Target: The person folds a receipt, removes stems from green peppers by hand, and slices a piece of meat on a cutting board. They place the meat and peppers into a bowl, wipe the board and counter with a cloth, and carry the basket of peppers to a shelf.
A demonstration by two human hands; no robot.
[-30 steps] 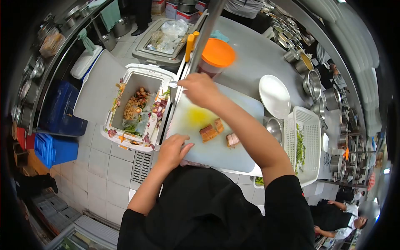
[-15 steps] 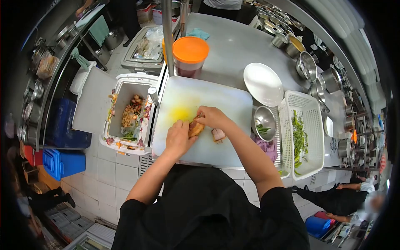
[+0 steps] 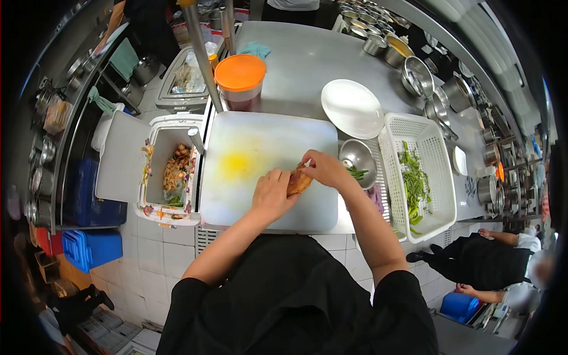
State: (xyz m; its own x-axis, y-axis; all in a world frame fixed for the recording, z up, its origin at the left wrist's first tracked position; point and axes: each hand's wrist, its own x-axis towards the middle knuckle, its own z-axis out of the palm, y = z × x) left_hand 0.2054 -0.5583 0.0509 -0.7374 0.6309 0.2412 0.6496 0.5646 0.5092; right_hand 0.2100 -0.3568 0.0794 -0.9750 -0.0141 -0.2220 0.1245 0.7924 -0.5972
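A browned piece of food, seemingly meat, (image 3: 300, 181) lies between my two hands, over the right half of the white cutting board (image 3: 269, 216). My left hand (image 3: 273, 192) rests on its left side with the fingers bent round it. From the upper right, my right hand (image 3: 324, 168) pinches its top end between thumb and fingers. A yellow stain (image 3: 238, 164) marks the board left of my hands. Beside the board's right edge stands a steel bowl (image 3: 357, 155) with cut green pieces in it.
A white basket (image 3: 387, 142) with green strips and a white oval plate (image 3: 352, 109) are to the right. Behind the board stands an orange-lidded container (image 3: 239, 73). An open bin (image 3: 155, 177) with scraps is at left. A person (image 3: 491, 260) is at the far right.
The view has shifted, and both hands with the browned piece are farther right on the board. The small pale-and-brown piece beside my right hand no longer shows.
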